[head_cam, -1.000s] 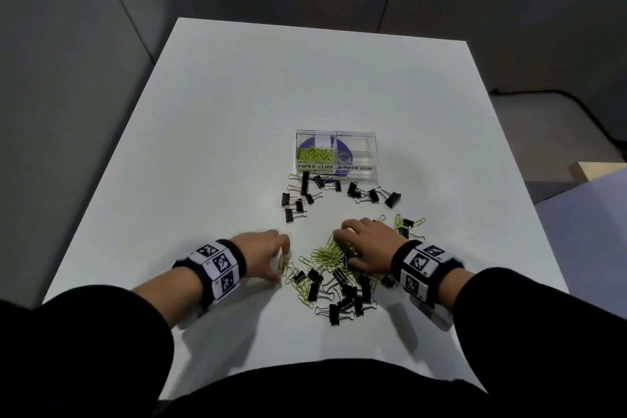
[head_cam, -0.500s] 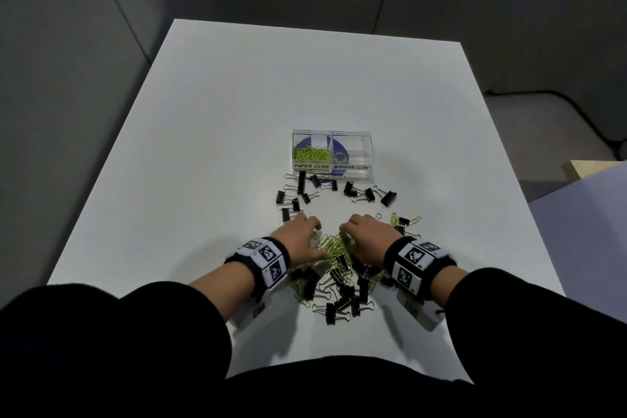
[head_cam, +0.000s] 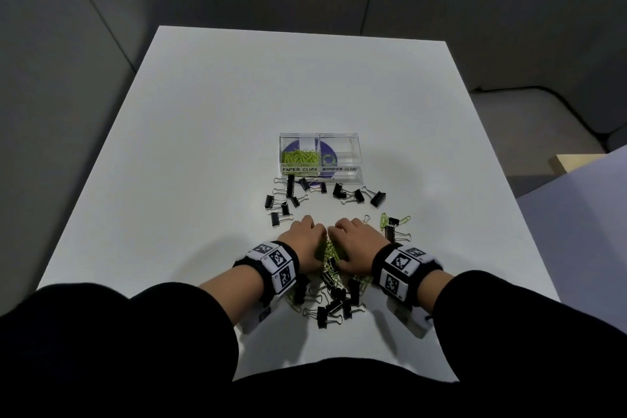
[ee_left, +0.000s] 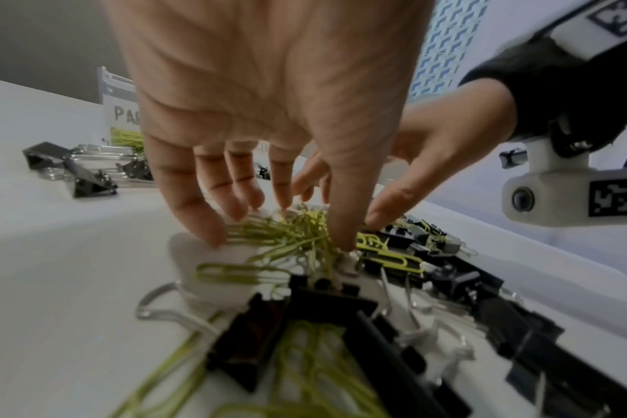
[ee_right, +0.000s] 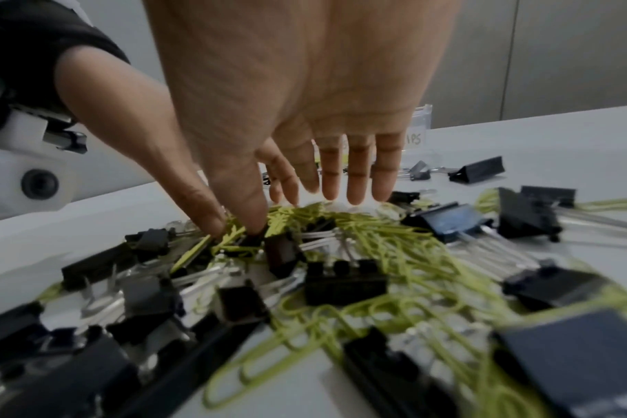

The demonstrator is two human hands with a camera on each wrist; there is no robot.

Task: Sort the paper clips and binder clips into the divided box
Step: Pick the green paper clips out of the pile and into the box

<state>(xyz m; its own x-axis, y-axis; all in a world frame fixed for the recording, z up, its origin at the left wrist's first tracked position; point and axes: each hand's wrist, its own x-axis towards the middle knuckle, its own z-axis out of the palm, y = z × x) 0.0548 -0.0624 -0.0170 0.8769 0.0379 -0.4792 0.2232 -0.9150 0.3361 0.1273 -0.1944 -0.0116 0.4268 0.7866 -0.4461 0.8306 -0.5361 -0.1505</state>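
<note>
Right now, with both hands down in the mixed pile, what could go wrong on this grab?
1. The green paper clips are tangled with black binder clips, so the left hand and right hand may lift a binder clip along and drop it in the PAPER CLIPS compartment.
2. Loose clips could fall from the bunch on the way to the divided box.
3. Binder clips crowd its front wall and could get knocked.
</note>
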